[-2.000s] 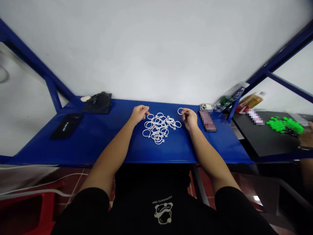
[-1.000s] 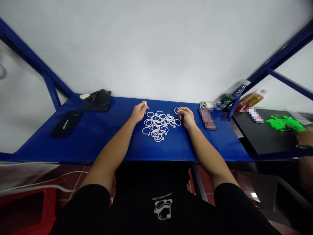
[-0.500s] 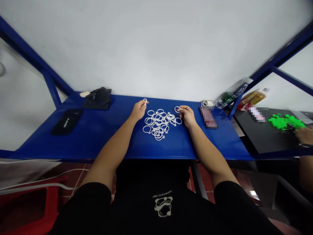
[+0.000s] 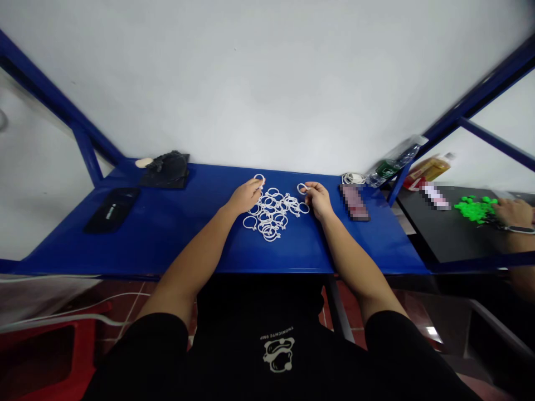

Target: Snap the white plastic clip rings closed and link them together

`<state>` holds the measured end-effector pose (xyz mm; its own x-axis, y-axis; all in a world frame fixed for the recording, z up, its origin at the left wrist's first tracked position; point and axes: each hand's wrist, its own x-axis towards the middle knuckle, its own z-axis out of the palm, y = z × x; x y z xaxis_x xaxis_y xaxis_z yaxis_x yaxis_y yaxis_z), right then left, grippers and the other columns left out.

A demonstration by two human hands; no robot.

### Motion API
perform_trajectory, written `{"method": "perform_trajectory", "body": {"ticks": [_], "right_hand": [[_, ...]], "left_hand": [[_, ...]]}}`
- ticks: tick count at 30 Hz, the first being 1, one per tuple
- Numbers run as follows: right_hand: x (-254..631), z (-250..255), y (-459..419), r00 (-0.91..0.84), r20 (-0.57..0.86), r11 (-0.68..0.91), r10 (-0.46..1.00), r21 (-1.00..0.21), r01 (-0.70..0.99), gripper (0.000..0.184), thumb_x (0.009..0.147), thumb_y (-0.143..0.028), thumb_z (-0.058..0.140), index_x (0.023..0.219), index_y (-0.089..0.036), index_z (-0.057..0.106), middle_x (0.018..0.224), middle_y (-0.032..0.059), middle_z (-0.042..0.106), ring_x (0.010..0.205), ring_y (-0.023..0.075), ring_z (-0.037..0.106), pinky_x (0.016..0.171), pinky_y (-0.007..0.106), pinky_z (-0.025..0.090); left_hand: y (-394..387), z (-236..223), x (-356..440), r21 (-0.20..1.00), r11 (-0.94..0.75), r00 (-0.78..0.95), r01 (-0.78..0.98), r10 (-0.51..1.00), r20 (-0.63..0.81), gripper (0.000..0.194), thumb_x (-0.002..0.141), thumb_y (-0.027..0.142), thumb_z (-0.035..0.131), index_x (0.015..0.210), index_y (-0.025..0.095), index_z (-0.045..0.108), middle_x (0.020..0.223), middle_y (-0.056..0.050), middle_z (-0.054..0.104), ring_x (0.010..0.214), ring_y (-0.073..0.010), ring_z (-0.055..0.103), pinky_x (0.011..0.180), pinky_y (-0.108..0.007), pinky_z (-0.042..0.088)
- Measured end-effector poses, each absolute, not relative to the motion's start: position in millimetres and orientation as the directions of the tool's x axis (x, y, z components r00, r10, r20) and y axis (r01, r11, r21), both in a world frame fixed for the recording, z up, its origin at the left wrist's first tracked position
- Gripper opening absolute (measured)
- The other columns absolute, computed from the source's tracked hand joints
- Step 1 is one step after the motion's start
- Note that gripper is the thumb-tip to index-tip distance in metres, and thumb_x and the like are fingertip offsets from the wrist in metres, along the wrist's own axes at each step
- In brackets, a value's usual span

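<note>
My left hand (image 4: 246, 197) pinches a white plastic ring (image 4: 258, 176), which stands up above the fingertips at the far left edge of a loose pile. Across from it, my right hand (image 4: 319, 201) grips a second white plastic ring (image 4: 301, 186) between thumb and fingers, apart from the first. Between and in front of the hands lies the pile of white rings (image 4: 267, 214), overlapping one another, each with a small knob or clasp like a curtain ring. My left fingers hide a few rings at the pile's upper left. Whether either held ring is unclasped is too small to tell.
The blue table (image 4: 200, 245) carries a black case (image 4: 112, 210), a dark plastic bag (image 4: 167, 170), a phone (image 4: 354, 201), a coiled white cable (image 4: 353, 178) and a bottle (image 4: 395, 161). At right, a co-worker's hand (image 4: 514, 213) touches bright green pieces (image 4: 476, 209).
My left hand picked up a ring from the pile's left, raised it, then moved right over the pile's edge. My right hand shifted slightly left, keeping its ring. The co-worker's hand moved left.
</note>
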<state>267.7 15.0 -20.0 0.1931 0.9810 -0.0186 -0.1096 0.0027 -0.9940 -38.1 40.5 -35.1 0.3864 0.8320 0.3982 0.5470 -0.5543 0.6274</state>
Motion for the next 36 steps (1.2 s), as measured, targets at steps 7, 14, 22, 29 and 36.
{"method": "perform_trajectory", "body": {"ticks": [7, 14, 22, 29, 36], "right_hand": [[266, -25, 13, 0.185, 0.134, 0.116, 0.974, -0.988, 0.105, 0.028, 0.076, -0.041, 0.078, 0.096, -0.022, 0.072, 0.092, 0.0012, 0.077, 0.058, 0.0110, 0.055, 0.055, 0.026, 0.049], [263, -25, 3, -0.031, 0.337, 0.317, 0.941, -0.844, 0.432, 0.028, 0.087, -0.041, 0.073, 0.109, -0.025, 0.081, 0.106, 0.0047, 0.082, 0.092, 0.0237, 0.073, 0.095, 0.042, 0.060], [261, -24, 1, -0.169, 0.350, 0.384, 0.921, -0.754, 0.533, 0.029, 0.090, -0.036, 0.070, 0.115, -0.027, 0.083, 0.113, 0.0058, 0.084, 0.102, 0.0266, 0.076, 0.101, 0.046, 0.060], [266, -22, 3, -0.248, 0.376, 0.448, 0.893, -0.681, 0.580, 0.036, 0.095, -0.050, 0.074, 0.122, -0.028, 0.082, 0.126, 0.0101, 0.081, 0.121, 0.0332, 0.072, 0.115, 0.056, 0.053], [249, -19, -8, -0.503, 0.322, 0.597, 0.802, -0.454, 0.661, 0.090, 0.089, -0.078, 0.075, 0.160, -0.025, 0.059, 0.169, 0.0175, 0.052, 0.163, 0.0454, 0.038, 0.131, 0.071, 0.028]], "left_hand": [[30, -26, -29, 0.596, -0.611, 0.452, 0.522, 0.790, 0.414, 0.045, 0.109, 0.026, 0.048, 0.150, 0.021, 0.068, 0.151, -0.011, 0.069, 0.139, -0.0266, 0.065, 0.119, -0.043, 0.051], [30, -29, -28, 0.497, -0.588, 0.452, 0.639, 0.809, 0.376, 0.040, 0.109, 0.030, 0.051, 0.140, 0.022, 0.074, 0.136, -0.012, 0.076, 0.125, -0.0283, 0.071, 0.107, -0.040, 0.056], [22, -25, -22, 0.449, -0.656, 0.522, 0.607, 0.755, 0.397, 0.036, 0.110, 0.027, 0.048, 0.129, 0.022, 0.079, 0.129, -0.010, 0.079, 0.120, -0.0251, 0.074, 0.103, -0.035, 0.056], [26, -28, -24, 0.534, -0.584, 0.388, 0.612, 0.810, 0.440, 0.022, 0.104, 0.035, 0.066, 0.108, 0.029, 0.087, 0.112, -0.005, 0.085, 0.105, -0.0256, 0.079, 0.093, -0.038, 0.059], [25, -24, -20, 0.633, -0.573, 0.304, 0.520, 0.817, 0.489, 0.019, 0.100, 0.034, 0.073, 0.108, 0.025, 0.087, 0.116, -0.008, 0.084, 0.099, -0.0233, 0.078, 0.093, -0.037, 0.060]]}}
